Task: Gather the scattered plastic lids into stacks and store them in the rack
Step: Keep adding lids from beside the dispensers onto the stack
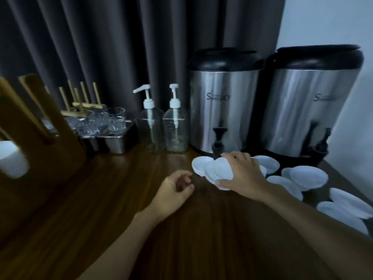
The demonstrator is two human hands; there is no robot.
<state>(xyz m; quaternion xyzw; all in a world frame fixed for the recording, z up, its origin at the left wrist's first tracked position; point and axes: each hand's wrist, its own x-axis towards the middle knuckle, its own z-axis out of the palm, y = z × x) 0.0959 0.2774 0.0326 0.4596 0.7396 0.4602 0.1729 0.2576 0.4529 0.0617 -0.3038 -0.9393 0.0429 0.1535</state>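
Right hand (242, 172): palm down just in front of the urn (224, 110), below its tap. The fingers are spread over a bunch of lids (207, 168) and the thumb is hooked at its near edge, gripping it.
Bunch of lids: white, round, fanned and overlapping on the counter (121, 199), touching the urn's foot.
Left hand (173, 190): in front of the urn and slightly left, fingers loosely curled, holding nothing.
Loose lids (308, 176): scattered on the counter right of the urn, some overlapping, running toward the near right edge.
Second urn (310, 106): just right of the urn, same make.
Pump bottles (175, 126): two, clear, just left of the urn.
Glasses (113, 120): farther left of the urn, over a steel tub (119, 143).
Rack (30, 110): wooden, well left of the urn, blurred, with a white stack (12, 158) at its near side.
Curtain (101, 47): dark, behind the urn.
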